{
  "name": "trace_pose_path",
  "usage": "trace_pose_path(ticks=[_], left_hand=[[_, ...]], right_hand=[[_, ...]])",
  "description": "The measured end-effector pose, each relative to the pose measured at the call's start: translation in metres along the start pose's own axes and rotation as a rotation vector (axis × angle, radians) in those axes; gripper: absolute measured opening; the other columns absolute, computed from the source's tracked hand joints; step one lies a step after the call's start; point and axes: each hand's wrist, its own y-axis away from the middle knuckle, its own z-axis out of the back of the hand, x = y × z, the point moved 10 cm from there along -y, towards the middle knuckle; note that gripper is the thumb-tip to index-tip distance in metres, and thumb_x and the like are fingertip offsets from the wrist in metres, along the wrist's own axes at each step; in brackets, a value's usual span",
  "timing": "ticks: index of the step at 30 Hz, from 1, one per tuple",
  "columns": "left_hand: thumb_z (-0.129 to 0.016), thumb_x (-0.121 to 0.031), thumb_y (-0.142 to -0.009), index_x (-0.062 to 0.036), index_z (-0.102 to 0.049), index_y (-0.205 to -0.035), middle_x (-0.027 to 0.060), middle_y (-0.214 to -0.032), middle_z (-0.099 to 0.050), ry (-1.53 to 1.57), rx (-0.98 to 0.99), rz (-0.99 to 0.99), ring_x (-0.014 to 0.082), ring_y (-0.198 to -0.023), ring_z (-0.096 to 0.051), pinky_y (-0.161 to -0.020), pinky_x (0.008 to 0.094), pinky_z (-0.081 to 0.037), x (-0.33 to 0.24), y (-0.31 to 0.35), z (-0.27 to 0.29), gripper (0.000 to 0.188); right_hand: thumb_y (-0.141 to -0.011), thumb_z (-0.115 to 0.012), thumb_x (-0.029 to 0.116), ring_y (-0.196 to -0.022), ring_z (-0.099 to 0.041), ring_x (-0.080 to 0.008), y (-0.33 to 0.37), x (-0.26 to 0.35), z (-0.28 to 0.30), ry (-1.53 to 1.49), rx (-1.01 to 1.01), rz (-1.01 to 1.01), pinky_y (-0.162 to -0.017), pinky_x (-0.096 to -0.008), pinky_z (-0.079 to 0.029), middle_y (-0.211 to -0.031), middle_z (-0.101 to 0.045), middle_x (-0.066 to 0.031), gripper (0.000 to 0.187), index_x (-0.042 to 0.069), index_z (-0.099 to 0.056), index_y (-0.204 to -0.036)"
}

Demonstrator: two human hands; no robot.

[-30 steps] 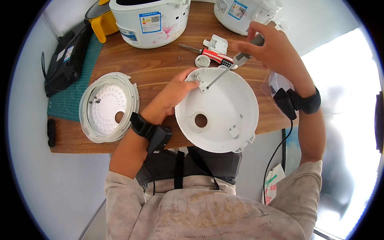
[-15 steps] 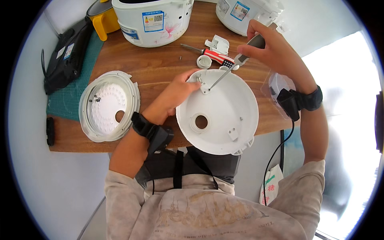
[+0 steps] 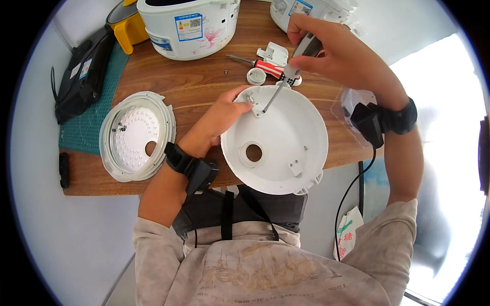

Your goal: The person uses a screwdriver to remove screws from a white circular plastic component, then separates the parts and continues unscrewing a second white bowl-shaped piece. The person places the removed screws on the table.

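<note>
A round white plastic lid shell is tilted at the table's front edge with its hollow side facing me. My left hand grips its upper left rim, the thumb inside next to a small metal part. In my right hand is a grey-handled screwdriver, fingers wrapped round the handle. Its tip meets a screw spot on a small white bracket beside my left thumb. Another small bracket sits at the shell's lower right, and a round hole shows at its lower left.
To the left lies a round lid liner holding several small dark screws. Behind the shell are a red-handled screwdriver, a white cap and a white plastic piece. White cooker bodies stand at the back, a yellow-handled pot at far left.
My right hand has dipped and shifted slightly left, with the screwdriver more upright over the same bracket. The whole view has shifted a little; my left hand keeps its grip.
</note>
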Motion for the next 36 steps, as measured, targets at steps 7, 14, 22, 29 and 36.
trace_pose_path(ticks=[7,14,22,29,36], left_hand=[[-0.055,-0.007,-0.098,-0.0072,-0.052,-0.145,0.0125,-0.124,-0.065,-0.048,-0.036,-0.009,0.0201,-0.103,-0.069,-0.084,0.0347,-0.058,-0.008,0.004,0.0,0.047],[-0.055,-0.01,-0.098,-0.0089,-0.055,-0.142,0.0125,-0.123,-0.066,-0.076,-0.119,-0.095,0.0201,-0.103,-0.068,-0.085,0.0345,-0.057,-0.027,0.008,0.014,0.044],[-0.056,-0.011,-0.098,-0.008,-0.055,-0.141,0.0124,-0.124,-0.066,-0.088,-0.162,-0.129,0.0201,-0.104,-0.068,-0.087,0.0343,-0.057,-0.032,0.014,0.02,0.043],[-0.057,-0.012,-0.098,-0.0067,-0.055,-0.141,0.012,-0.125,-0.066,-0.121,-0.193,-0.125,0.0195,-0.105,-0.067,-0.088,0.0335,-0.056,-0.032,0.013,0.023,0.044],[-0.058,-0.014,-0.097,-0.0055,-0.056,-0.14,0.0118,-0.123,-0.067,-0.132,-0.187,-0.149,0.0187,-0.105,-0.067,-0.089,0.0326,-0.055,-0.033,0.013,0.024,0.044]], right_hand=[[-0.086,-0.077,0.007,-0.084,-0.062,-0.0098,0.053,0.003,0.012,-0.094,-0.186,-0.15,-0.075,-0.0245,-0.053,-0.097,-0.066,-0.0032,0.024,0.006,-0.061,-0.105],[-0.08,-0.076,-0.01,-0.1,-0.066,-0.0154,0.173,-0.022,0.009,-0.556,-0.548,-0.422,-0.09,-0.0303,-0.055,-0.11,-0.067,-0.0088,0.031,0.0,-0.062,-0.106],[-0.077,-0.077,-0.012,-0.104,-0.065,-0.0197,0.249,-0.016,-0.039,-0.594,-0.687,-0.496,-0.089,-0.0317,-0.054,-0.113,-0.065,-0.0105,0.032,0.0,-0.061,-0.102],[-0.075,-0.079,-0.011,-0.095,-0.069,-0.0227,0.257,-0.007,-0.045,-0.439,-0.679,-0.415,-0.08,-0.0316,-0.056,-0.107,-0.067,-0.0135,0.032,0.0,-0.062,-0.099],[-0.076,-0.08,-0.008,-0.092,-0.069,-0.0225,0.255,0.002,-0.046,-0.349,-0.675,-0.386,-0.078,-0.0311,-0.056,-0.106,-0.068,-0.0145,0.031,0.001,-0.063,-0.1]])
